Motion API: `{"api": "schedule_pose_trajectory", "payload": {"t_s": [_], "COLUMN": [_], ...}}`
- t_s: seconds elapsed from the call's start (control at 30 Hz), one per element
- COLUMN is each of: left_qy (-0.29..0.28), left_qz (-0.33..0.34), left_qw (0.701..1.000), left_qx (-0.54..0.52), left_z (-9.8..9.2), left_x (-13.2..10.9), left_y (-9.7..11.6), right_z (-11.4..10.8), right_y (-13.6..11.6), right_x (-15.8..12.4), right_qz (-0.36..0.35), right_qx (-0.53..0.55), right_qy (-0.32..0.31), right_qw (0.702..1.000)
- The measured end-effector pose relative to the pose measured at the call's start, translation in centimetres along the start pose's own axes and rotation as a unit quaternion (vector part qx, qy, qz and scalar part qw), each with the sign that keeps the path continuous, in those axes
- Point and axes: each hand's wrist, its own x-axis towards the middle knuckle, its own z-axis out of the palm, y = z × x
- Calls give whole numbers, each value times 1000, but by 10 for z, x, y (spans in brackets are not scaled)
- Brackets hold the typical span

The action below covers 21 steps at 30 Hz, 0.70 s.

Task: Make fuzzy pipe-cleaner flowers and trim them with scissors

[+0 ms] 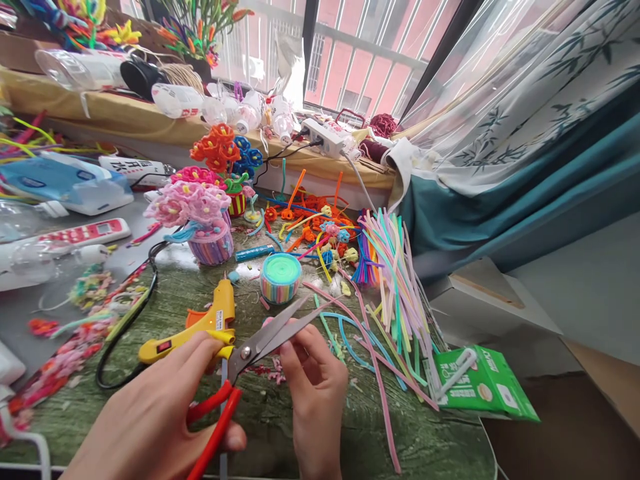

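Note:
My left hand point(160, 400) is closed on a pair of scissors point(245, 353) with red handles. Their blades stand slightly apart and point up to the right. My right hand point(317, 387) is pinched beside the blades; what its fingers hold is too small or hidden to make out. Under my left hand lies a yellow hot glue gun point(200, 323), a glue stick point(223, 463) sticking out of its back. Just beyond the blades stands a small round pot point(280, 279) wrapped in striped pipe cleaners, its top a mint-green coil.
A pot of pink pipe-cleaner flowers point(193, 203) stands behind the glue gun. Right of the hands are loose pipe cleaners point(373, 360), a large bundle point(397, 280) and a green box point(485, 383). Plastic bottles point(55, 250) lie at left; a black cord point(103, 363) loops across the table.

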Motion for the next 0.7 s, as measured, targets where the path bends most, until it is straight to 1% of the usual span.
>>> {"api": "schedule_pose_trajectory", "payload": {"t_s": [0.03, 0.1, 0.17, 0.3, 0.4, 0.57, 0.7], "left_qy": [11, 10, 2, -8, 2, -2, 13], "left_qz": [29, 49, 50, 69, 84, 82, 90], "left_qw": [1000, 999, 999, 998, 996, 996, 995], "left_qx": [5, 9, 7, 9, 17, 35, 43], "left_z": [4, 10, 11, 9, 12, 18, 15], "left_x": [-1, -2, -1, -1, -1, -2, -2], "left_y": [-5, -13, -15, -13, -14, -17, -16], "right_z": [0, 1, 1, 1, 2, 1, -1], "right_y": [0, 0, -1, -1, -1, -3, -3], "right_x": [0, 0, -1, -1, -2, -2, -2], "right_qz": [2, 7, 15, 40, 36, 25, 27], "right_qx": [-3, -4, 3, 31, 28, 9, 12], "right_qy": [-4, -9, -15, -47, -50, -55, -54], "right_qw": [1000, 1000, 1000, 998, 998, 998, 998]}}
